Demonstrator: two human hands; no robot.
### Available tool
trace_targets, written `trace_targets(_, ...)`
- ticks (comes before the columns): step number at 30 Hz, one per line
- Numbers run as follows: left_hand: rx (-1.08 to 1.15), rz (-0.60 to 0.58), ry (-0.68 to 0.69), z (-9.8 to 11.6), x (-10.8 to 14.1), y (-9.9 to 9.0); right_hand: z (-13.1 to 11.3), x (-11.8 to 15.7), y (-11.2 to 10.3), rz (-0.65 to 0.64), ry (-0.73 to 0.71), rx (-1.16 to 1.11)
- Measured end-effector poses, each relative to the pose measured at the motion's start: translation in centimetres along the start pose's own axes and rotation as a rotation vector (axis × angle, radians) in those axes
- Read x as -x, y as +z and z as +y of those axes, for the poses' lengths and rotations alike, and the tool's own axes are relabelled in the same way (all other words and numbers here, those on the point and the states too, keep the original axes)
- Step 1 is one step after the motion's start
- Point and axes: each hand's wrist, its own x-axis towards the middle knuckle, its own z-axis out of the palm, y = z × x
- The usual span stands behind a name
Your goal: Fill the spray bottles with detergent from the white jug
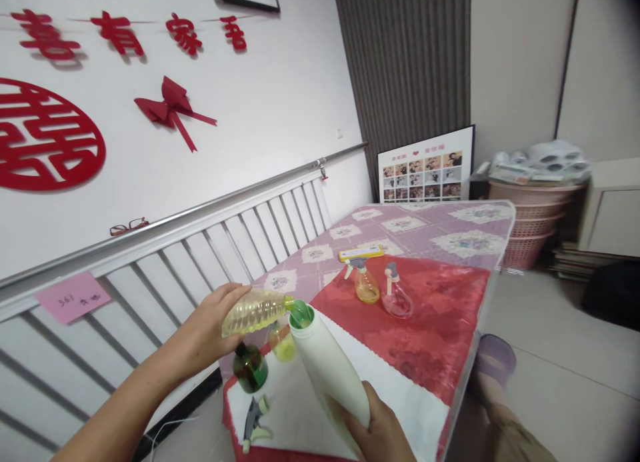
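My left hand (214, 323) is wrapped round a clear ribbed plastic bottle (256, 313) with yellowish liquid in it, tipped nearly level. Its neck meets the green-lined mouth of a tall pale green bottle (333, 365), which leans up and to the left. My right hand (377, 427) grips that pale bottle near its base. Below the ribbed bottle stand a dark bottle (250, 367) and a small bottle of yellow liquid (283, 344), partly hidden. A loose grey trigger spray head (255, 422) lies on the white cloth (400, 399) in front.
Farther back on the red cloth (435, 315) stand a yellow spray bottle (367, 287) and a pink spray bottle (399, 303). Behind them lies a yellow flat box (361, 253). A white railing (240, 249) borders the table's left; pink baskets (533, 219) stand beyond its right.
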Motion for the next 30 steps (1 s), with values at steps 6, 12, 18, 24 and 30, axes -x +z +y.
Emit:
trace_targets(6,0.000,-0.008,0.000,-0.1,0.1,0.1,0.2,0.1,0.0,-0.034,0.009,0.008)
trace_targets(12,0.001,-0.007,0.015,-0.6,0.2,0.2,0.0,0.1,-0.1,-0.039,0.028,0.008)
trace_targets(18,0.018,-0.005,0.012,-1.1,0.4,0.2,0.1,0.1,0.0,-0.029,0.006,-0.001)
trace_targets(24,0.043,-0.015,-0.014,-0.9,0.6,0.2,0.2,0.0,0.0,-0.013,0.008,-0.001)
trace_targets(30,0.033,-0.002,0.006,-1.4,0.5,0.4,-0.2,0.0,-0.2,0.004,0.008,-0.007)
